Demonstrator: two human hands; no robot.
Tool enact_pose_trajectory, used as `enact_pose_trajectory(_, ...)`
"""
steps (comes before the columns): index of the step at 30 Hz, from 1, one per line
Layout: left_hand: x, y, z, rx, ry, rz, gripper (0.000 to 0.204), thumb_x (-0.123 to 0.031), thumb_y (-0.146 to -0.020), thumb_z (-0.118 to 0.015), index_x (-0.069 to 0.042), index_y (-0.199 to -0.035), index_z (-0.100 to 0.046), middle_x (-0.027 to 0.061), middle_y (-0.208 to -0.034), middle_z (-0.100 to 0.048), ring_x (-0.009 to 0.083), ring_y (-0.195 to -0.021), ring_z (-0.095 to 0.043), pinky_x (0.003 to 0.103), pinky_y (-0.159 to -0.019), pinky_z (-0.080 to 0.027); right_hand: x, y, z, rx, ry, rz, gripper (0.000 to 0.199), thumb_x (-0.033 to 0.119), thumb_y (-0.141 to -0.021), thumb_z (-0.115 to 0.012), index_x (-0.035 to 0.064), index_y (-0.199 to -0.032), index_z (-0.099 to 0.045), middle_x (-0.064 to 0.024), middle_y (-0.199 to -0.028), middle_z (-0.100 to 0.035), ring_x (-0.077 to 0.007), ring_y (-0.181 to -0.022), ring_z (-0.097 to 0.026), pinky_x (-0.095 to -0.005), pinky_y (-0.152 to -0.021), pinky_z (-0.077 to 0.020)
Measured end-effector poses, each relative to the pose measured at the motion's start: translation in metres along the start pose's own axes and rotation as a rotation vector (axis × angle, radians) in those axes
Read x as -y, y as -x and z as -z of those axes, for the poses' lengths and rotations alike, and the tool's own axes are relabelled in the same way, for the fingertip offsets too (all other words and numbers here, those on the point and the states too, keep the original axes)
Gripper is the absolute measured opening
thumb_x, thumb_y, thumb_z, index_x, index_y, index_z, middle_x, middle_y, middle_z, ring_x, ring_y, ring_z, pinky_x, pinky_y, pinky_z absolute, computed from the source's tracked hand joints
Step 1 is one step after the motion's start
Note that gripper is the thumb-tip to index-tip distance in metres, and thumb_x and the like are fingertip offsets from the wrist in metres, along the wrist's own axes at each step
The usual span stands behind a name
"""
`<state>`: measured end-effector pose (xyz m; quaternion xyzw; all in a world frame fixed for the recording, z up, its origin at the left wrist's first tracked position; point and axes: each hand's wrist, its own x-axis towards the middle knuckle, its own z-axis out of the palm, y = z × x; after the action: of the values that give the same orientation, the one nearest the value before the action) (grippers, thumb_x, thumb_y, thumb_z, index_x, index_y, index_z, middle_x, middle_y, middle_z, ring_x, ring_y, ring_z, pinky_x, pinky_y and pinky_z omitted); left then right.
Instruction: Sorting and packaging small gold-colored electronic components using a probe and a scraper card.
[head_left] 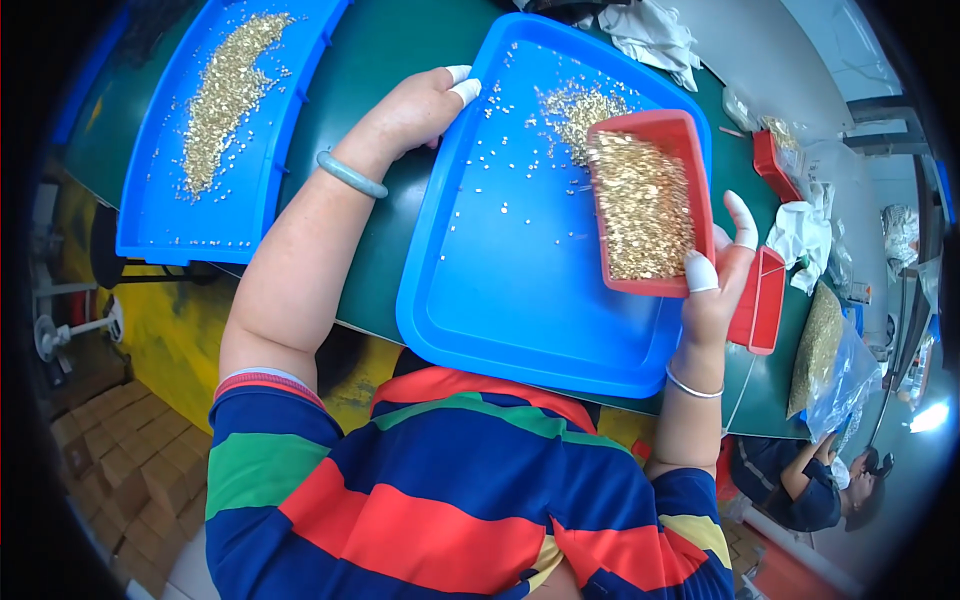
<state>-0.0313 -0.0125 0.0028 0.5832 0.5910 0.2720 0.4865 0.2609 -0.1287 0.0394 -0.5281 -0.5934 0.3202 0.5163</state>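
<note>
My right hand (722, 275) is closed on a red bin (650, 285) full of small gold-coloured metal pieces (640, 210), slightly blurred. White finger cots cover its thumb and a fingertip. The bin is over the right part of a large blue tray (520, 290). At the far end of that tray lies a small heap of gold pieces (590, 115), with single ones scattered to its left. My left hand (425, 105) grips the tray's left rim, two fingertips in white cots; its other fingers are hidden.
A second blue tray (155, 215) with a long gold heap stands on the green table (390, 40) at left. To the right are red bins (765, 310), white cloths (800, 235) and a clear bag of pieces (815, 345). Another person (800, 485) sits at lower right.
</note>
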Motion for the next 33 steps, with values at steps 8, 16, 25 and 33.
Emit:
enact_pose_trajectory(8,-0.011,0.005,-0.004,0.008,-0.055,0.007,0.046,-0.029,-0.090,-0.046,-0.003,-0.128,-0.043,0.0045,-0.081,-0.060,0.0088,-0.060,-0.049,0.024,-0.049,-0.041,-0.011,0.011,0.037,-0.232,0.018,-0.056,0.062,-0.004,-0.069,-0.040,0.0005,-0.130,-0.027,-0.0181,-0.104,-0.055,-0.0211,-0.093,-0.055,-0.0311,-0.088,-0.0414)
enact_pose_trajectory(16,-0.001,0.003,0.002,-0.015,-0.025,0.015,0.046,-0.029,-0.090,-0.046,-0.004,-0.129,-0.042,0.0043,-0.081,-0.060,0.0084,-0.059,-0.049,0.023,-0.049,-0.040,0.006,0.024,-0.001,0.016,0.019,0.055,0.063,-0.001,-0.071,-0.046,-0.0003,-0.130,-0.023,-0.0176,-0.104,-0.054,-0.0188,-0.095,-0.054,-0.0292,-0.087,-0.0399)
enact_pose_trajectory(25,-0.002,0.002,-0.001,-0.004,-0.043,-0.037,0.044,-0.028,-0.090,-0.045,0.000,-0.124,-0.046,0.0083,-0.080,-0.061,0.0139,-0.059,-0.052,0.027,-0.051,-0.044,-0.007,0.021,0.043,-0.263,-0.107,-0.078,0.064,0.003,-0.066,-0.047,-0.0043,-0.127,-0.028,-0.0212,-0.116,-0.048,-0.0262,-0.105,-0.052,-0.0349,-0.092,-0.0412)
enact_pose_trajectory(33,-0.001,-0.002,-0.006,-0.061,-0.040,-0.013,0.045,-0.030,-0.091,-0.045,-0.004,-0.128,-0.043,0.0017,-0.074,-0.058,0.0070,-0.053,-0.047,0.021,-0.046,-0.039,-0.007,0.026,0.042,-0.304,-0.263,-0.153,0.066,0.012,-0.064,-0.052,-0.0055,-0.125,-0.034,-0.0191,-0.119,-0.046,-0.0275,-0.108,-0.050,-0.0349,-0.093,-0.0419)
